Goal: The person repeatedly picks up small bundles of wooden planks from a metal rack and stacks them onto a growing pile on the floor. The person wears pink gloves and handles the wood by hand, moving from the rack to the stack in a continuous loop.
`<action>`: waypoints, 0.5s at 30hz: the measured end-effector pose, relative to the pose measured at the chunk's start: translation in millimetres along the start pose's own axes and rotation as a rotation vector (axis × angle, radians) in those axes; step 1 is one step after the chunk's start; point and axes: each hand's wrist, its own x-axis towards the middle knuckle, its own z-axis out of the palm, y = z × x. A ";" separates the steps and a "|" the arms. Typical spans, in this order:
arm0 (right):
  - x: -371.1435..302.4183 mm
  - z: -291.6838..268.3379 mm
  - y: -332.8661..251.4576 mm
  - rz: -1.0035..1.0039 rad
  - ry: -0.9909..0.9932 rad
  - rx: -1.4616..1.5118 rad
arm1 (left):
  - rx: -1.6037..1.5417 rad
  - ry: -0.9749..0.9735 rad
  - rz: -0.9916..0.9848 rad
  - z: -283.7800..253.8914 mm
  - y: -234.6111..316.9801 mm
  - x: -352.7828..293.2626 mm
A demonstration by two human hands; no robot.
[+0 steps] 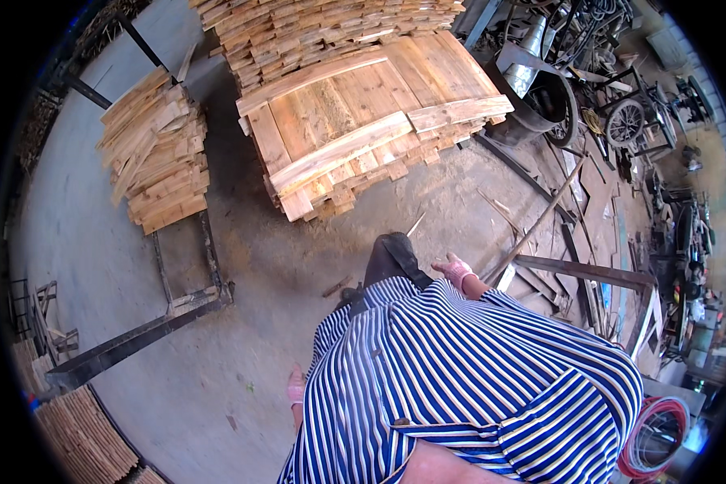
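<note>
My left hand [296, 385], in a pinkish work glove, hangs low beside my striped shirt over the concrete floor. It is seen from the side, fingers loosely extended, with nothing visible in it. On the other side my right hand [454, 271], gloved alike, is held out past my hip, its fingers partly spread and holding nothing. Ahead of me lies a wide stack of wooden boards [331, 101], with long slats across the top layer. Neither hand touches it.
A smaller pile of boards [165, 153] rests on a black metal frame [133, 343] at left. More stacked wood [85, 436] sits lower left. At right are a slanting pole [540, 222], metal bars [585, 272], a dark drum [532, 105], wheels and scrap, plus coiled red hose [653, 440].
</note>
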 end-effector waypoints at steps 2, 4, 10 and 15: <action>8.0 6.8 -10.1 -0.074 0.018 -0.004 | -0.017 0.002 -0.018 -7.3 -8.8 -1.6; -3.5 9.7 -35.5 -0.094 -0.016 0.015 | -0.017 0.014 -0.029 -19.2 -15.7 -4.3; -12.5 19.2 -79.2 -0.100 -0.106 0.045 | -0.039 -0.001 -0.060 -29.5 -34.9 -3.5; 6.9 35.8 -97.8 0.067 -0.197 0.653 | -0.056 -0.016 -0.077 -33.0 -43.5 5.2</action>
